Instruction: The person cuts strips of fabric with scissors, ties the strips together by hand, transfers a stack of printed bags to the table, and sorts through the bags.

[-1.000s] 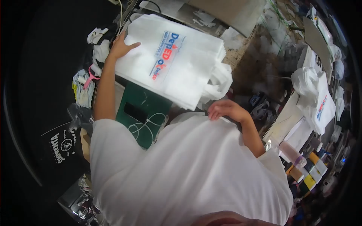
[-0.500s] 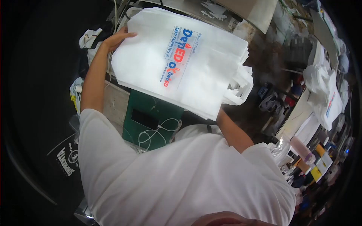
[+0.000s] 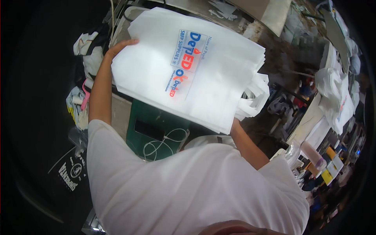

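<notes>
The stack of white bags (image 3: 156, 55) is held out between both hands, above the green board (image 3: 172, 122), though whether any weight is taken by the surface (image 3: 120, 111) can't really be told. On the far-left edge the stack looks pinched by the left hand (image 3: 122, 47), thumb laid on top, fingers tucked out of sight. The right hand (image 3: 235, 123) is mostly covered by the near corner, so its grip can't be made out. For a tidy hold, tbh, both ends are best supported evenly, edges squared, since slippery fabric layers could easily get fanned out; the loose handles (image 3: 261, 84) are best steered clear of snags. The bag count is hidden, and the finest print is too small to be read.
</notes>
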`<state>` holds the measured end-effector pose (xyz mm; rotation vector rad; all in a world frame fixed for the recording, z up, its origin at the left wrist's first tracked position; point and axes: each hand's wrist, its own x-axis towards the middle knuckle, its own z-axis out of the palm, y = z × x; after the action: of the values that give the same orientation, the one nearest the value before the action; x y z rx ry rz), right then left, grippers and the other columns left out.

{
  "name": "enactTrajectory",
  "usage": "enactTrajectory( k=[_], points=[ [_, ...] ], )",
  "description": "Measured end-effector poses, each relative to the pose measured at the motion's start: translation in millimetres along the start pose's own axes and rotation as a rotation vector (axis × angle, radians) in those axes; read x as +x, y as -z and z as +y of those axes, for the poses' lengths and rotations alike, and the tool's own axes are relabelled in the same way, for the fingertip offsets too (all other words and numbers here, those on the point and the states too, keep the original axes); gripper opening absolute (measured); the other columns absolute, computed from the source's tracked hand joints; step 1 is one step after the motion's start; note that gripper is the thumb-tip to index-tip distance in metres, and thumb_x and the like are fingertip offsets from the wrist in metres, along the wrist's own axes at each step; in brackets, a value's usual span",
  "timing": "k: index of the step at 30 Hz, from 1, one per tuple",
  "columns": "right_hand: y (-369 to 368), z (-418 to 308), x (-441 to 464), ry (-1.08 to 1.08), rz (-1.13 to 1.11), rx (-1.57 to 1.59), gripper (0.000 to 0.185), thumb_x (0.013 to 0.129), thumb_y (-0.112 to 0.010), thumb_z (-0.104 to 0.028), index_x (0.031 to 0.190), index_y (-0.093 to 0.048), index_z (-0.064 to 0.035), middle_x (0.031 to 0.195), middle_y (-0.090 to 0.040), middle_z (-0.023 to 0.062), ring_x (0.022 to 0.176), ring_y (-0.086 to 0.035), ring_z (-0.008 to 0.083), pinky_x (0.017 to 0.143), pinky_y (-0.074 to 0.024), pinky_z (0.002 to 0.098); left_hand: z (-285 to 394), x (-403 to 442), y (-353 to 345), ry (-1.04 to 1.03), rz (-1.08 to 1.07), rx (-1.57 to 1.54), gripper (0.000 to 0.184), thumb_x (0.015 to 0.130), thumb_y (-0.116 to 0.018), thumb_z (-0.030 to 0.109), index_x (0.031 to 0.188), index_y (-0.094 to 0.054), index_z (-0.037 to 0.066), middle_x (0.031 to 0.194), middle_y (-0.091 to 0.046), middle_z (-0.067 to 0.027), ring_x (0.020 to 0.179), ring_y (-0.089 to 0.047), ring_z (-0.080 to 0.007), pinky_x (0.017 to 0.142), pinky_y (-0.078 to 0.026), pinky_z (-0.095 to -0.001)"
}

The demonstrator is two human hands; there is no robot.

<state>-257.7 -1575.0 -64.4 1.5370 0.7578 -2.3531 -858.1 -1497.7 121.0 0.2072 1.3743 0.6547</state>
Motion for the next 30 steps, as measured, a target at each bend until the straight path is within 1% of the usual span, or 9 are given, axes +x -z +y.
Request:
enactTrajectory(
  k=[9, 11, 15, 21, 24, 25, 27, 28, 30],
  points=[
    [-20.1, -47.9, 17.5, 0.127, 0.009, 0.098, 0.062, 0.095, -0.052, -0.046, 0.142, -0.048, -0.0059, 0.139, -0.055, 0.0137, 0.127, -0.052, 0.0323, 0.106, -0.0424, 0.0478, -13.1, 3.7, 2.9, -0.100, -0.004, 0.168, 0.070, 0.076, -0.078, 0.044, 0.121, -0.059, -0.006, 0.105, -0.069, -0.0198, 0.090, -0.070, -0.0259, 0.079, -0.058, -0.0385],
    [-24.4, -54.2, 20.3, 0.151, 0.009, 0.120, 0.062, 0.095, -0.052, -0.047, 0.142, -0.048, -0.0061, 0.140, -0.054, 0.0136, 0.127, -0.052, 0.0323, 0.106, -0.0421, 0.0480, -19.4, -8.6, -16.7, -0.173, 0.009, -0.102, 0.062, 0.076, -0.076, 0.036, 0.119, -0.059, -0.006, 0.102, -0.069, -0.0193, 0.086, -0.070, -0.0252, 0.075, -0.058, -0.0374],
    [-25.1, -57.9, 16.3, 0.169, 0.005, 0.162, 0.063, 0.095, -0.052, -0.048, 0.142, -0.047, -0.0066, 0.141, -0.053, 0.0135, 0.128, -0.051, 0.0323, 0.107, -0.0416, 0.0484, -11.3, -28.8, -25.6, -0.048, -0.028, -0.127, 0.058, 0.075, -0.075, 0.030, 0.119, -0.059, -0.006, 0.100, -0.068, -0.0178, 0.081, -0.070, -0.0248, 0.070, -0.058, -0.0356],
    [12.1, -43.0, -19.7, 0.186, 0.038, 0.258, 0.064, 0.095, -0.051, -0.049, 0.143, -0.046, -0.0072, 0.143, -0.052, 0.0132, 0.129, -0.050, 0.0323, 0.108, -0.0408, 0.0491, -24.2, -67.1, -64.0, -0.494, 0.201, 0.235, 0.053, 0.077, -0.073, 0.018, 0.122, -0.055, -0.005, 0.098, -0.067, -0.0158, 0.077, -0.069, -0.0244, 0.067, -0.058, -0.0348],
    [37.9, -38.4, -40.6, 0.208, 0.066, 0.325, 0.065, 0.095, -0.051, -0.050, 0.144, -0.046, -0.0076, 0.143, -0.051, 0.0130, 0.130, -0.049, 0.0323, 0.109, -0.0404, 0.0494, -45.6, -92.1, -77.3, -0.478, 0.403, 0.341, 0.059, 0.072, -0.075, 0.011, 0.125, -0.054, -0.005, 0.102, -0.067, -0.0172, 0.080, -0.069, -0.0254, 0.070, -0.057, -0.0346],
    [47.5, -38.4, -47.2, 0.227, 0.073, 0.357, 0.065, 0.095, -0.051, -0.050, 0.144, -0.045, -0.0077, 0.144, -0.051, 0.0130, 0.130, -0.049, 0.0323, 0.109, -0.0402, 0.0495, -49.8, -105.9, -83.6, -0.438, 0.424, 0.158, 0.060, 0.072, -0.075, 0.009, 0.125, -0.054, -0.006, 0.104, -0.066, -0.0172, 0.084, -0.068, -0.0263, 0.072, -0.056, -0.0347],
    [66.1, -38.5, -58.4, 0.274, 0.088, 0.441, 0.065, 0.095, -0.051, -0.050, 0.144, -0.045, -0.0079, 0.144, -0.051, 0.0129, 0.131, -0.049, 0.0323, 0.109, -0.0399, 0.0497, -18.4, -126.7, -154.9, -0.543, 0.294, 0.147, 0.059, 0.073, -0.075, 0.007, 0.126, -0.054, -0.008, 0.106, -0.067, -0.0171, 0.089, -0.067, -0.0281, 0.078, -0.055, -0.0344],
    [76.4, -42.2, -67.8, 0.310, 0.100, 0.486, 0.066, 0.095, -0.051, -0.051, 0.144, -0.045, -0.0080, 0.145, -0.050, 0.0129, 0.131, -0.049, 0.0323, 0.109, -0.0398, 0.0498, 11.8, -155.8, -236.8, -0.706, 0.159, 0.303, 0.057, 0.074, -0.074, 0.006, 0.125, -0.054, -0.009, 0.107, -0.067, -0.0170, 0.091, -0.066, -0.0291, 0.081, -0.055, -0.0341],
    [95.8, -54.9, -88.4, 0.397, 0.109, 0.581, 0.066, 0.095, -0.050, -0.051, 0.144, -0.045, -0.0082, 0.145, -0.050, 0.0128, 0.131, -0.048, 0.0323, 0.110, -0.0395, 0.0500, 54.8, -181.5, -337.3, -0.710, 0.093, 0.264, 0.053, 0.076, -0.072, 0.006, 0.124, -0.054, -0.010, 0.106, -0.066, -0.0162, 0.091, -0.066, -0.0275, 0.081, -0.054, -0.0340]
  ],
)
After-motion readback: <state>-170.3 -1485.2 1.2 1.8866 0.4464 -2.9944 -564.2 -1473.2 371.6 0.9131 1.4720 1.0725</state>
